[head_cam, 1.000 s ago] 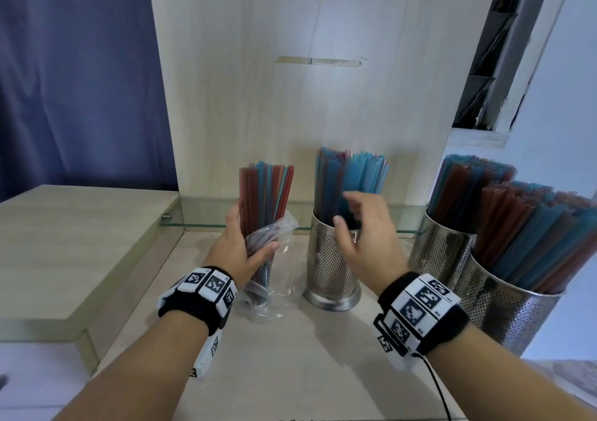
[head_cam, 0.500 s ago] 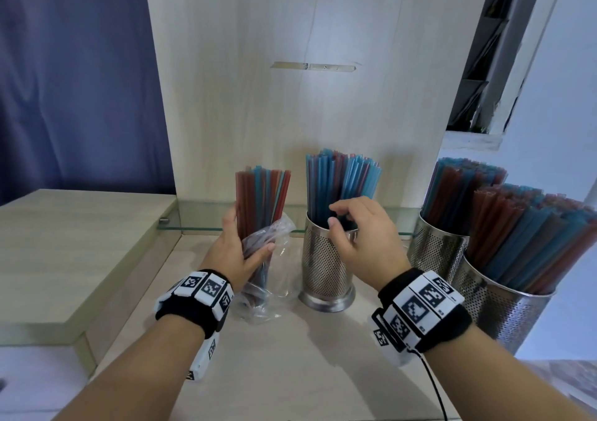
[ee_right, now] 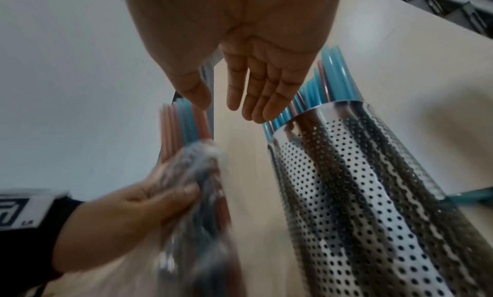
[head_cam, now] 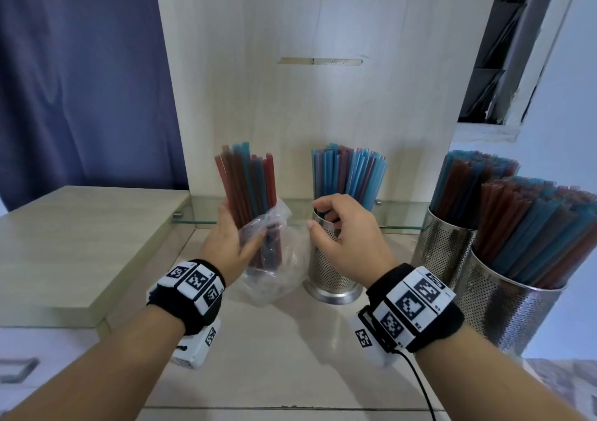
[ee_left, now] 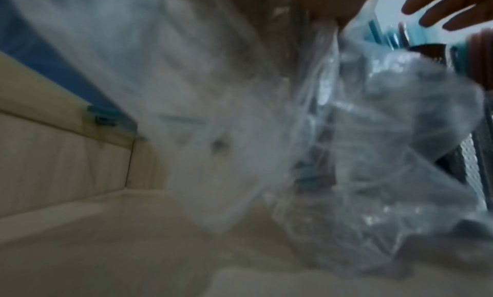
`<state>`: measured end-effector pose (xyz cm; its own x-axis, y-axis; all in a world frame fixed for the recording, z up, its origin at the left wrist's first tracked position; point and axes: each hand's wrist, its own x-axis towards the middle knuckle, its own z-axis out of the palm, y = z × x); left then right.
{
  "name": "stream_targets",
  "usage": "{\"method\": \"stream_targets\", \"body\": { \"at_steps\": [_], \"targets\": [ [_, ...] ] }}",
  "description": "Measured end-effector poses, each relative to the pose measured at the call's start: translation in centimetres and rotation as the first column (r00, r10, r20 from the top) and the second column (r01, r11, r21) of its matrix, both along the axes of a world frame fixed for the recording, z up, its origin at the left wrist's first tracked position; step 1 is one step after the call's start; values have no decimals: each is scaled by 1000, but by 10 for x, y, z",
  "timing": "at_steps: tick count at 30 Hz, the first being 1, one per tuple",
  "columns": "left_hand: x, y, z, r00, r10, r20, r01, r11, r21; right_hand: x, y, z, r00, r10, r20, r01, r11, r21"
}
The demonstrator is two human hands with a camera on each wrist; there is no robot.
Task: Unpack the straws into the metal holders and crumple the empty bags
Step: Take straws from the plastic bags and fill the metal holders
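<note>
My left hand (head_cam: 237, 236) grips a clear plastic bag (head_cam: 274, 272) that stands on the counter with a bundle of red and blue straws (head_cam: 250, 184) sticking out of its top. In the right wrist view the left hand (ee_right: 149, 198) wraps round the bag (ee_right: 197, 217). My right hand (head_cam: 318, 218) hovers empty with relaxed fingers between the bag and the middle perforated metal holder (head_cam: 332, 265). That holder is full of mostly blue straws (head_cam: 350, 171). The right wrist view shows the right hand (ee_right: 224, 105) holding nothing beside the holder (ee_right: 360, 185). The left wrist view is filled by the blurred bag (ee_left: 373, 132).
Two more metal holders (head_cam: 449, 252) (head_cam: 507, 307) packed with red and blue straws stand at the right. A glass shelf (head_cam: 400, 213) runs along the wooden back panel. A raised wooden block (head_cam: 80, 242) borders the counter on the left.
My right hand has come off the straws in the middle holder and drawn back to the left, toward the bag. The left hand keeps its hold on the bag.
</note>
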<state>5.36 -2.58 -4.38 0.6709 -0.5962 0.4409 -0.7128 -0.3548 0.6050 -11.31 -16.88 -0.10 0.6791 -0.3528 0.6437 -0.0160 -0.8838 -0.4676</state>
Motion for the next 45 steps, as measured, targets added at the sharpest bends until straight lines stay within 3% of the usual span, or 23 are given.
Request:
{"method": "stream_targets", "body": {
  "at_steps": [4, 12, 18, 25, 34, 45],
  "targets": [
    [5, -3, -16, 993, -116, -5, 115, 983, 141, 1, 5, 3, 999, 16, -39, -12, 995, 95],
    [7, -4, -20, 993, -113, -19, 115, 980, 160, 23, 17, 18, 976, 152, -155, -101, 950, 295],
    [8, -3, -21, 992, -127, 12, 124, 980, 156, 60, 21, 15, 970, 208, -125, -139, 897, 419],
    [0, 0, -18, 993, -115, -23, 116, 990, 85, 70, 32, 14, 986, 166, -3, -148, 883, 445],
    [-3, 0, -15, 985, -170, -12, 170, 981, 98, 81, 30, 14, 993, 108, 37, -111, 844, 525],
    [2, -1, -16, 994, -112, -7, 111, 981, 159, 88, 31, 23, 992, 109, 56, -122, 808, 576]
  ]
}}
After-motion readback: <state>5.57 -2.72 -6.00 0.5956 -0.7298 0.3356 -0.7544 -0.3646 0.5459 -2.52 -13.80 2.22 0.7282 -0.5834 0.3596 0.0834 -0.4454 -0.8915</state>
